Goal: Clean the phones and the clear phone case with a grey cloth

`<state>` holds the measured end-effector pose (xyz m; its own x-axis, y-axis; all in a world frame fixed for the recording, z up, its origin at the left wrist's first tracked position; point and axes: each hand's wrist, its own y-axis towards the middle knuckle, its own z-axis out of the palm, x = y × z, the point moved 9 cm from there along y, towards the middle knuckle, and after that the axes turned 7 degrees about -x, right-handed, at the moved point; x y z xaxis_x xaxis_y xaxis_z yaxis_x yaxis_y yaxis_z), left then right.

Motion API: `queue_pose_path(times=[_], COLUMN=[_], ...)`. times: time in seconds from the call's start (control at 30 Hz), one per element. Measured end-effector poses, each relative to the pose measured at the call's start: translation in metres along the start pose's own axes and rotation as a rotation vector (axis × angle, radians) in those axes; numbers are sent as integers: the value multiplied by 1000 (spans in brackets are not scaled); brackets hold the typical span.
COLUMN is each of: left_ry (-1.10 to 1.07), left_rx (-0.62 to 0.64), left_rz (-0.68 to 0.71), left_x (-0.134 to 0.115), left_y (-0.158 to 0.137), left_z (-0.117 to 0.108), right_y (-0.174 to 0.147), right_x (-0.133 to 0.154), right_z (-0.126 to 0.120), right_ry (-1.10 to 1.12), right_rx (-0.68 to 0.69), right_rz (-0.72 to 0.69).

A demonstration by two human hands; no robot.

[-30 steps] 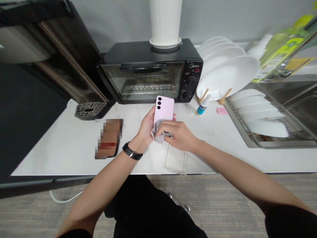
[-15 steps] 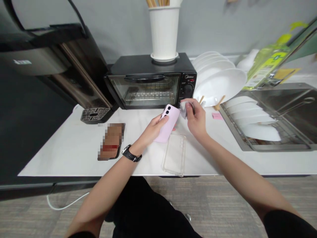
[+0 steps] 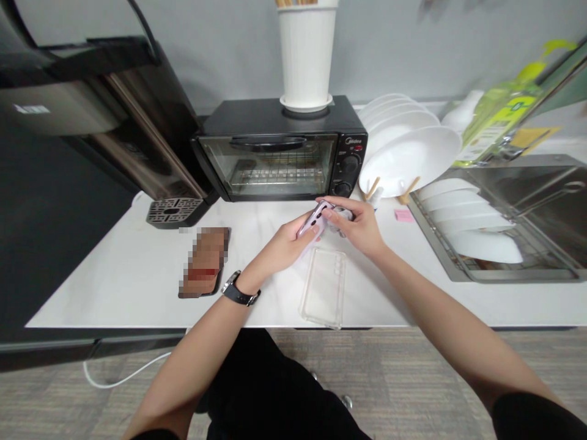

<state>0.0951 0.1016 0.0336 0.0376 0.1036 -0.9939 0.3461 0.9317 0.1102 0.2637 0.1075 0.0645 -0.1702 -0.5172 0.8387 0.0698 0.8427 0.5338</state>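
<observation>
My left hand [image 3: 285, 243] is closed around a pale pink smartphone [image 3: 318, 219], thumb on its back near the camera lenses. The phone is tilted, so its back shows narrowly. My right hand [image 3: 364, 231] is closed on a crumpled whitish-grey tissue or cloth [image 3: 338, 221], partly hidden by the fingers. Its thumb and index finger touch the phone's top end. Below the hands, a clear phone case [image 3: 323, 288] lies on the white counter [image 3: 132, 275].
Left on the counter lies a blurred-out brown phone-like object [image 3: 204, 263]. A toaster oven [image 3: 275, 168] stands behind my hands, a dark drinks machine [image 3: 151, 140] to the left. On the right are white plates [image 3: 408, 159], a pink piece [image 3: 404, 215] and a sink [image 3: 458, 269] holding dishes.
My right hand has moved left with the tissue and now touches the phone's top end. The phone has turned in my left hand, showing less of its back.
</observation>
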Motion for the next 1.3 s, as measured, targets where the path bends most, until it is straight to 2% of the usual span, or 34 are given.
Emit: queue_pose_path(times=[0.17,0.37,0.53,0.67,0.83,1.0,1.2,1.3], left_ry=[64,-15,29,-10,-5,-10,33,4], left_rx=[-13,-78,-39,-50,-94,-50,-84,-83], left_rz=[55,69,99,61,119,92,170,151], left_x=[-9,-12,-8,-5,-12,-5,-13,-11], left_y=[-1,1,-1,-2,-1,0,1,1], left_z=[1,-3,2,2,0,5,0,1], right_y=[-1,-6,-14,-12,-4,-8,-10,-12], right_x=[2,13,16,7,-2,12,10,17], right_z=[-3,-15,-2,-4,-7,-5,2,4], right_ry=[-50,-66,-68,-77,-39,-38,-80,-111], right_rx=[-18,-185,-176,-204,-174,-189,-125,-122], right_rz=[-11,-95,-152,-116,-54,-121,-102,-175])
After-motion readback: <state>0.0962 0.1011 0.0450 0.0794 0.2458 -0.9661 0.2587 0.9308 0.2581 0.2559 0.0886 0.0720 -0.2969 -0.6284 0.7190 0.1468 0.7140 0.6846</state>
